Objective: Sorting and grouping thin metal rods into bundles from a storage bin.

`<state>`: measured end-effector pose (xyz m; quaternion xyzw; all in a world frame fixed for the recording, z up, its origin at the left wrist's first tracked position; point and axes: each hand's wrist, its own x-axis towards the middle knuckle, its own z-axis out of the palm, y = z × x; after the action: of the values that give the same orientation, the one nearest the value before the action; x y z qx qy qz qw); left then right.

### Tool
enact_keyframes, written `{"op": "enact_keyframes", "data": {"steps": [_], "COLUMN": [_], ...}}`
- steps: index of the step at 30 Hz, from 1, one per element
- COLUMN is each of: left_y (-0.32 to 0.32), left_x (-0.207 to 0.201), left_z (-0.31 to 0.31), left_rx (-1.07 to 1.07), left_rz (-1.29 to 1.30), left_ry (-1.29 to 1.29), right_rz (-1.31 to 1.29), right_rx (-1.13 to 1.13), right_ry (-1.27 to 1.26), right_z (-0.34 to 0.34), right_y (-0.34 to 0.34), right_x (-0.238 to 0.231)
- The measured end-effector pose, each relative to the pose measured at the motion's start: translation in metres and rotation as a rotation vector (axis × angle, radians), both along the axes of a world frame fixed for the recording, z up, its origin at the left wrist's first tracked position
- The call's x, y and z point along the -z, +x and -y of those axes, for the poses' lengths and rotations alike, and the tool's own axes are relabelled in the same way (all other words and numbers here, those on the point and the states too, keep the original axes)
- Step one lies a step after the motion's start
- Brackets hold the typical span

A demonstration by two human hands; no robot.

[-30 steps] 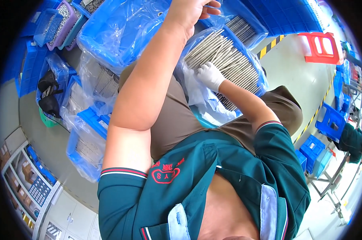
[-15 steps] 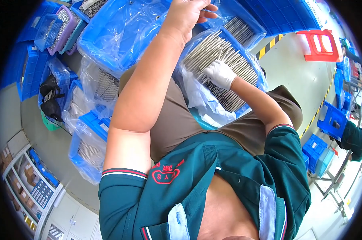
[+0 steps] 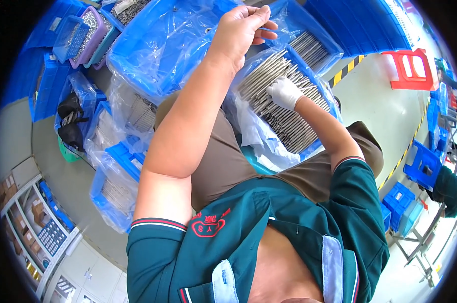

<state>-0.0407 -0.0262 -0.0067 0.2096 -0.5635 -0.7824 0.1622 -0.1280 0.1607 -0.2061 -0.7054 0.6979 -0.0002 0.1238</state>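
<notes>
My left hand (image 3: pixel 242 34) is bare and raised over the edge of a large blue bin (image 3: pixel 137 76) lined with clear plastic. Its thumb and fingers are pinched; whatever may be between them is too small to make out. My right hand (image 3: pixel 285 94), in a white glove, is down among slim metal rods (image 3: pixel 301 126), its fingers closed at them. The rods lie side by side in a blue crate (image 3: pixel 317 146) in front of me. Some near the glove sit at a slant. White plastic sheeting (image 3: pixel 261 134) hangs over the crate's near left side.
Beyond the crate, another blue bin (image 3: pixel 334 55) holds more rods. Plastic-lined crates (image 3: pixel 107 194) stand on the left, near a black bag (image 3: pixel 70 134). Baskets of small metal parts (image 3: pixel 89 38) are at the far left. A red stool (image 3: pixel 415 70) and blue stool (image 3: pixel 423 164) stand on the right.
The whole view has shifted slightly, so things sit lower and further right. My left thumb shows more plainly. My right hand has edged a little farther away over the rods.
</notes>
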Motion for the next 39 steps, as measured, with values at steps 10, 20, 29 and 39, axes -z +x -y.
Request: {"op": "enact_keyframes", "data": {"steps": [10, 20, 29, 39], "left_y": [-0.009, -0.006, 0.017, 0.022], "left_x": [0.002, 0.021, 0.091, 0.057], "left_z": [-0.005, 0.002, -0.087, -0.14], "left_rx": [0.023, 0.058, 0.185, 0.289], "left_rz": [-0.012, 0.066, 0.169, -0.069], "left_ry": [0.038, 0.119, 0.804, 1.036], "right_rz": [0.173, 2.074, 2.459, 1.597], "right_rx": [0.065, 1.276, 0.881, 0.686], "right_ry": [0.074, -0.872, -1.506, -1.727], "right_z": [0.029, -0.013, -0.081, -0.061], "right_y": [0.018, -0.058, -0.026, 0.05], "right_x": [-0.02, -0.071, -0.163, -0.256]}}
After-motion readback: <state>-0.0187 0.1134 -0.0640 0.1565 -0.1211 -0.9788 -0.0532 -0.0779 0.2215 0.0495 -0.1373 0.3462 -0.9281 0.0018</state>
